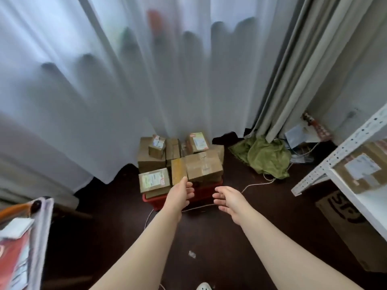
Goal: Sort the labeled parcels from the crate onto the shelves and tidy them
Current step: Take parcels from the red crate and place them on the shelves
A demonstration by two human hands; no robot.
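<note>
A red crate (156,200) sits on the dark floor by the white curtain, heaped with several brown cardboard parcels. One large plain parcel (204,165) lies at the front right of the heap, and a labeled parcel (154,179) at the front left. My left hand (181,192) reaches out with relaxed fingers, its thumb just below a narrow taped parcel (178,171). My right hand (229,199) is stretched out beside it, fingers loosely curled, holding nothing. Both hands hover just in front of the crate. A white metal shelf (343,186) at the right holds a labeled parcel (362,167).
A crumpled green cloth (263,155) lies on the floor right of the crate, with a white cord (257,184) running past it. A flat cardboard box (351,229) lies under the shelf. A cluttered surface with red items (18,243) sits at the lower left.
</note>
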